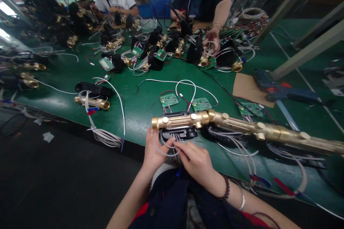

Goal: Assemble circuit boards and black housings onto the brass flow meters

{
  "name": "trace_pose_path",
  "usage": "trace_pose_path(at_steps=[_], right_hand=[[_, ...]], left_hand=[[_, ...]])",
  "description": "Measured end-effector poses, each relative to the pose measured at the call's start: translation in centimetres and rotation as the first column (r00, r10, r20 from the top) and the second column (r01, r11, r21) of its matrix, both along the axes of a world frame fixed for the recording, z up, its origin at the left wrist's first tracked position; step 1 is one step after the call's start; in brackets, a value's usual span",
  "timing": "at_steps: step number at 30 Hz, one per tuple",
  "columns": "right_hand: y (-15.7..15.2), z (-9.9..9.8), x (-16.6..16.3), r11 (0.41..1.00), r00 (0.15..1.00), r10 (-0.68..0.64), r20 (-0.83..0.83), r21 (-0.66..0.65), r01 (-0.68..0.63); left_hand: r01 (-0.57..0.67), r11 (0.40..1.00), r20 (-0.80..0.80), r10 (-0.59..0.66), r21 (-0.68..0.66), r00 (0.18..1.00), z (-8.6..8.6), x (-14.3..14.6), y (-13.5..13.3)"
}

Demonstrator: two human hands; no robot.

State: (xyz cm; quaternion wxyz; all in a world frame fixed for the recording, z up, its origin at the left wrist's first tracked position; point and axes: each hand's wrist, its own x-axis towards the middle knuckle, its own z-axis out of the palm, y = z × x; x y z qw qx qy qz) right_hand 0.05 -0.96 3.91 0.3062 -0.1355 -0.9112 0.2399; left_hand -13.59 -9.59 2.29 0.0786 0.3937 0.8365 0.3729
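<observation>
My left hand (153,150) and my right hand (195,161) meet at the table's near edge, fingers pinched on thin white wires (167,147). The wires run from a black housing (179,133) under a brass pipe fitting (179,121). A second, longer brass fitting (271,132) lies end to end with it on the right. Two small green circuit boards (169,99) (201,104) lie just behind, joined by red and white leads.
The green table (139,103) holds another brass fitting with a black housing (92,102) at left and several more assemblies at the back. Two people sit across the table, one handling parts (212,39). A blue tool (279,89) rests on cardboard at right.
</observation>
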Motion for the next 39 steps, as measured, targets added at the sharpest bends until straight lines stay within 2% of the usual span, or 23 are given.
trace_pose_path(at_steps=[4, 10, 13, 17, 18, 19, 20, 23, 24, 25, 27, 30, 33, 35, 36, 37, 38, 39], right_hand=[[-0.3, -1.2, 0.5, 0.968, 0.999, 0.008, -0.046, -0.249, -0.019], [0.6, -1.1, -0.6, 0.792, 0.994, 0.100, 0.039, -0.608, -0.056], [1.2, -0.8, -0.8, 0.719, 0.985, 0.155, 0.076, -0.692, -0.060], [1.8, 0.3, 0.0, 0.698, 0.956, 0.244, 0.164, -0.714, -0.055], [2.0, 0.9, 0.4, 0.675, 0.942, 0.281, 0.184, -0.735, -0.057], [2.2, 1.5, 0.8, 0.628, 0.929, 0.324, 0.179, -0.775, -0.070], [2.4, 2.2, 1.2, 0.552, 0.917, 0.371, 0.144, -0.828, -0.094], [3.0, 4.2, 2.3, 0.236, 0.896, 0.440, -0.060, -0.955, -0.180], [3.2, 4.7, 2.6, 0.155, 0.895, 0.432, -0.113, -0.968, -0.197], [3.4, 5.1, 2.7, 0.098, 0.896, 0.419, -0.146, -0.974, -0.204], [3.5, 5.6, 2.9, 0.041, 0.905, 0.390, -0.171, -0.978, -0.202], [3.4, 5.6, 2.8, 0.038, 0.924, 0.348, -0.158, -0.982, -0.183], [3.1, 5.1, 2.5, 0.047, 0.945, 0.298, -0.135, -0.987, -0.156], [2.8, 4.8, 2.3, 0.079, 0.958, 0.269, -0.102, -0.989, -0.128], [2.7, 4.7, 2.2, 0.122, 0.964, 0.253, -0.078, -0.986, -0.111], [2.5, 4.7, 2.1, 0.191, 0.972, 0.228, -0.050, -0.977, -0.095], [2.4, 4.7, 1.9, 0.294, 0.981, 0.193, -0.025, -0.952, -0.082], [2.3, 4.7, 1.7, 0.427, 0.988, 0.156, -0.010, -0.901, -0.076]], left_hand=[[0.017, 1.000, 0.006, -0.017, -0.026, 1.000, -0.1, -0.2, -0.2], [0.101, 0.993, 0.086, -0.106, 0.059, 0.991, -0.1, -0.6, 1.4], [0.092, 0.993, 0.144, -0.102, 0.072, 0.984, -0.1, -0.6, 2.1], [0.124, 0.990, 0.168, -0.133, 0.065, 0.977, 0.4, -0.7, 2.1], [0.146, 0.987, 0.180, -0.156, 0.065, 0.971, 0.5, -0.8, 2.0], [0.171, 0.983, 0.195, -0.180, 0.064, 0.964, 0.7, -0.9, 1.8], [0.191, 0.980, 0.208, -0.200, 0.061, 0.958, 0.7, -1.0, 1.7], [0.207, 0.977, 0.213, -0.211, 0.044, 0.954, 0.6, -1.3, 1.4], [0.198, 0.979, 0.198, -0.202, 0.040, 0.959, 0.5, -1.4, 1.3], [0.187, 0.982, 0.175, -0.191, 0.038, 0.966, 0.4, -1.4, 1.3], [0.166, 0.986, 0.111, -0.168, 0.029, 0.979, 0.1, -1.3, 1.2], [0.097, 0.995, -0.004, -0.097, 0.017, 0.995, -0.2, -0.8, 1.1], [-0.025, 0.999, -0.120, 0.029, 0.031, 0.992, -0.7, 0.3, 0.8], [-0.119, 0.991, -0.178, 0.127, 0.053, 0.976, -1.1, 1.1, 0.6], [-0.161, 0.985, -0.195, 0.171, 0.066, 0.966, -1.4, 1.5, 0.5], [-0.194, 0.978, -0.205, 0.207, 0.082, 0.957, -1.6, 1.8, 0.5], [-0.215, 0.971, -0.210, 0.232, 0.102, 0.950, -1.9, 2.1, 0.4], [-0.225, 0.966, -0.214, 0.247, 0.125, 0.945, -2.1, 2.4, 0.4]])
